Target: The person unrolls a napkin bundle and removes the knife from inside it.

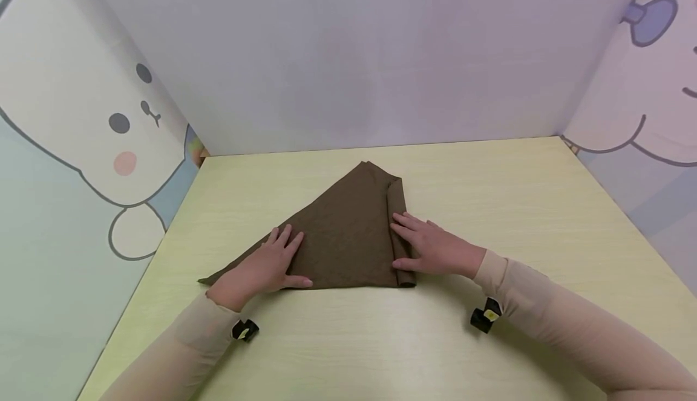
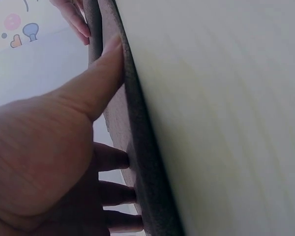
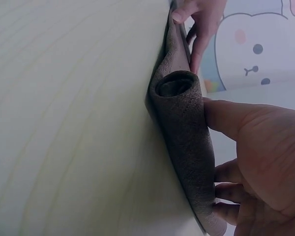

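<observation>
Brown cloth (image 1: 340, 231) on the pale table (image 1: 490, 189), well inside its edges: tapers to a point at left, is rolled along the right side into a tube (image 1: 396, 198), shows a dark fold inside the tube's near end. On the left part, left hand (image 1: 264, 268), palm down, fingers straight and spread. Across the tube, right hand (image 1: 435, 247), fingers extended, thumb toward the near end. Beige sleeves (image 1: 561, 316) angled inward; black devices (image 1: 246, 331) at the wrists.
</observation>
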### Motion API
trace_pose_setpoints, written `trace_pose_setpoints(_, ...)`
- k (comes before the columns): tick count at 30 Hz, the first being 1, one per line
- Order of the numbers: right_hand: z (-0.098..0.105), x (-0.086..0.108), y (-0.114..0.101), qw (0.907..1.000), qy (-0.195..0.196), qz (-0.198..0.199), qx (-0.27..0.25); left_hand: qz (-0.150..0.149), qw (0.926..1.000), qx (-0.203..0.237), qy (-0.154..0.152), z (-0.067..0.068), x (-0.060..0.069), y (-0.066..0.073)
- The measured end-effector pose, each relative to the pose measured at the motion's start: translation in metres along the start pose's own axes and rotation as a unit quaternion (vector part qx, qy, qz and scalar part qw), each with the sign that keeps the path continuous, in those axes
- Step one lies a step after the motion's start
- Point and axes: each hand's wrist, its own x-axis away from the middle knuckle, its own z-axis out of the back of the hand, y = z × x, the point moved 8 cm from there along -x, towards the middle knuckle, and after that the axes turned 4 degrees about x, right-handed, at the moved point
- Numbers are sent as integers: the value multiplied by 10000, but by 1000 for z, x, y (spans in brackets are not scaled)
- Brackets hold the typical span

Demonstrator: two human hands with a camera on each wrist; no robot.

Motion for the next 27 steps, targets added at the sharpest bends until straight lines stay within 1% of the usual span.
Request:
trace_pose_setpoints(12,3,1,-2,9999,-1,33,-139,95,9998,152,-37,1,5,-7)
trace_pose_setpoints(18,3,4,-1,9998,82,89,-163,92,9998,166,-6,3,7,-7)
trace_pose_setpoints(27,4,7,2,9996,175,141,-154,101,9997,210,-10,3,7,-8)
